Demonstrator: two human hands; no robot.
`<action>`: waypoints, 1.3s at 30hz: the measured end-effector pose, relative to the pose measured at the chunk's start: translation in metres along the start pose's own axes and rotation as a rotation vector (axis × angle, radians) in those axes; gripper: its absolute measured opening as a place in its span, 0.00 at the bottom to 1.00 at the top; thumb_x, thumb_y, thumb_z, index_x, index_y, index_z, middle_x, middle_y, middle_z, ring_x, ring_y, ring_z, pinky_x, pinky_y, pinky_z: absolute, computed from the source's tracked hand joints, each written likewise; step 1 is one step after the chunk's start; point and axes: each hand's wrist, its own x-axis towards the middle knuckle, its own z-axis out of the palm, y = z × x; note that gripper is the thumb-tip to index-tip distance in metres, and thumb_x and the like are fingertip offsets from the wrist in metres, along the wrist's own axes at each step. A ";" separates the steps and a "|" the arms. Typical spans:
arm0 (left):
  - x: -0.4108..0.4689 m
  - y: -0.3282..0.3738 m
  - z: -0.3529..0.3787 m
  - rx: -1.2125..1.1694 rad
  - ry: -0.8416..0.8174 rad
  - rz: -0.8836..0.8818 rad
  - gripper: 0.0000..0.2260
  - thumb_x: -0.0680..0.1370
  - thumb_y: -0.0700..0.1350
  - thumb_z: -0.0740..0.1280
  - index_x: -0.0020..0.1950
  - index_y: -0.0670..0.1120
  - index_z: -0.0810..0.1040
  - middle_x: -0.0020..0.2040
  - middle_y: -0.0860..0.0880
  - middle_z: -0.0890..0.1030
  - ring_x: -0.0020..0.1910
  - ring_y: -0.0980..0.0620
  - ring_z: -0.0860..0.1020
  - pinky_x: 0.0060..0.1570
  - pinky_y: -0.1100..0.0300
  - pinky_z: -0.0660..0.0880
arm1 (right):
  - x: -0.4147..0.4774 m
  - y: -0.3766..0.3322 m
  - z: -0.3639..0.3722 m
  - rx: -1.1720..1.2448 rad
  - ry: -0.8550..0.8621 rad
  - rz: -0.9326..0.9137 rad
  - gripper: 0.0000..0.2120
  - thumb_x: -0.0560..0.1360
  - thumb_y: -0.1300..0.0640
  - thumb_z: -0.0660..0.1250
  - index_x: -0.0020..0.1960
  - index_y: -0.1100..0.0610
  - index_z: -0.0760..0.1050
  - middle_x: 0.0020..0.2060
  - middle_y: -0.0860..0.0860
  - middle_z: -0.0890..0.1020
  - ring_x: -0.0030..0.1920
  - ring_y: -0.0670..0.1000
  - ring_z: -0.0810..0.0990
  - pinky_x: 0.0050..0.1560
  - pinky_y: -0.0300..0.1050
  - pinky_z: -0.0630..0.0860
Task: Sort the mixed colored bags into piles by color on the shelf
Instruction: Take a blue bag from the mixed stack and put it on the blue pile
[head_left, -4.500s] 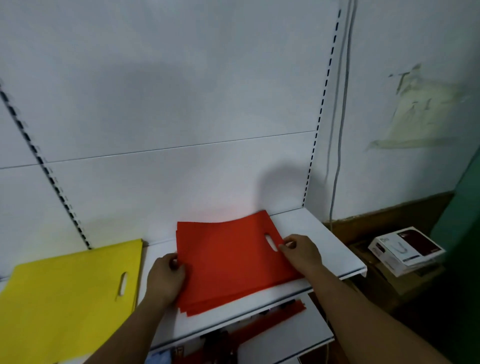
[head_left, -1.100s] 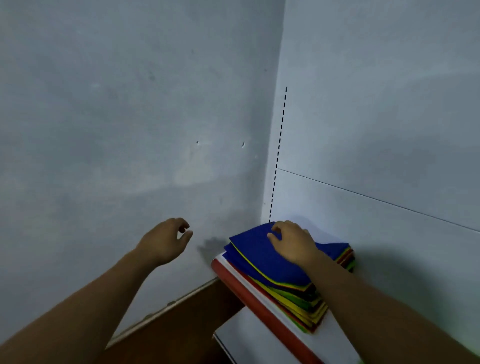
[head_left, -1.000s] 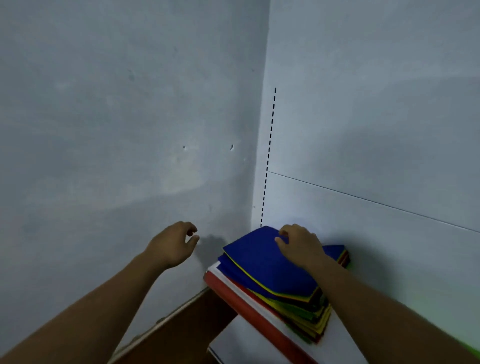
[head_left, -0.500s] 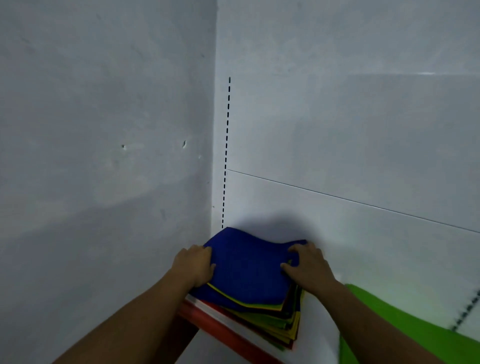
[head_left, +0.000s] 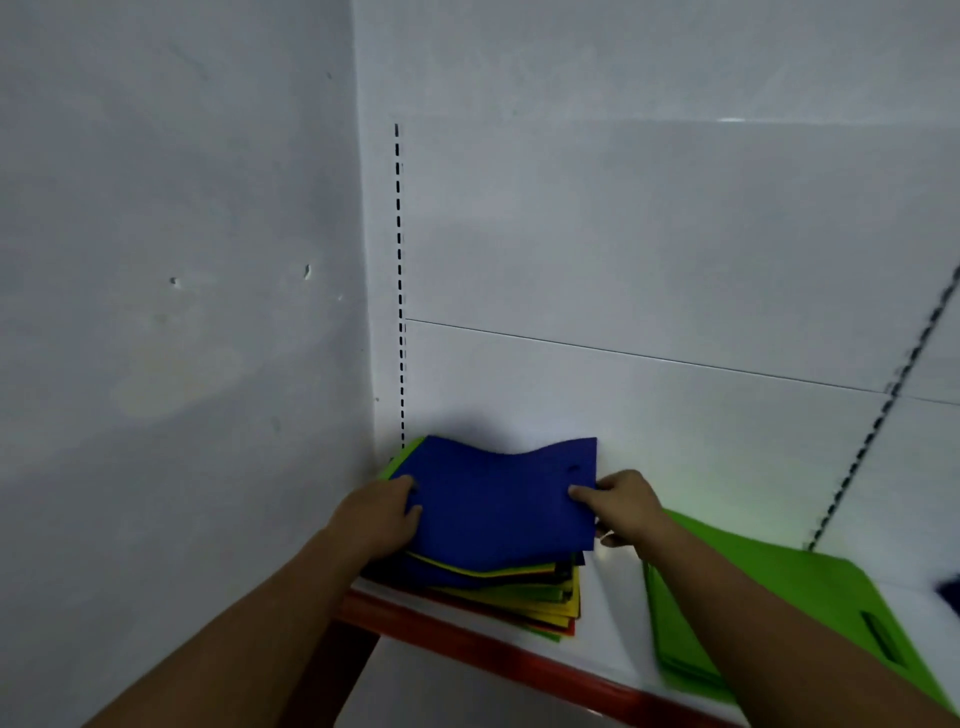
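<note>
Clearly the sorting is only partly done. The mixed stack (head_left: 519, 597) sits in the corner of the shelf (head_left: 608, 639), and its near edge shows yellow, green, red and dark layers, so many bags are left to separate.

Just to the right of the mixed stack lies a green pile (head_left: 753, 597), flat on the shelf with its handle slot toward the near right. It is the one sorted colour plainly in view. Much farther right of the stack, at the frame edge, a dark blue patch (head_left: 950, 592) shows. It may be a blue pile, but it is too blurred and cropped to tell. No red or yellow pile is in sight from here.

On top of the stack is the blue bag (head_left: 504, 499), with both hands on it. The left hand (head_left: 376, 514) is closed round its left edge, and the right hand (head_left: 621, 506) pinches its right edge between thumb and fingers. The bag buckles in the middle, and its far edge rides above the layers beneath — by my judgement it is being lifted off.

What is left is to carry this bag to its colour, then work through the rest of the stack bag by bag.
</note>
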 end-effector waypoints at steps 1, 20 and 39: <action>0.000 -0.001 0.001 -0.024 0.012 0.017 0.17 0.82 0.54 0.61 0.69 0.50 0.72 0.62 0.47 0.80 0.56 0.48 0.79 0.55 0.55 0.76 | -0.002 0.001 -0.001 0.044 0.007 0.023 0.14 0.76 0.54 0.72 0.41 0.65 0.77 0.37 0.63 0.82 0.33 0.56 0.81 0.32 0.47 0.77; 0.029 -0.001 0.010 -1.217 0.062 -0.403 0.22 0.71 0.33 0.75 0.64 0.41 0.77 0.58 0.39 0.79 0.55 0.42 0.80 0.55 0.52 0.78 | -0.035 0.000 -0.006 -0.080 0.197 -0.020 0.10 0.80 0.59 0.65 0.47 0.65 0.81 0.41 0.60 0.84 0.41 0.61 0.84 0.43 0.55 0.80; 0.021 -0.002 0.007 -0.996 -0.125 -0.270 0.16 0.66 0.46 0.82 0.50 0.42 0.84 0.48 0.45 0.85 0.49 0.46 0.84 0.54 0.47 0.81 | -0.038 0.010 -0.015 -0.083 0.209 -0.026 0.09 0.80 0.60 0.63 0.44 0.61 0.79 0.39 0.57 0.83 0.39 0.57 0.82 0.37 0.47 0.76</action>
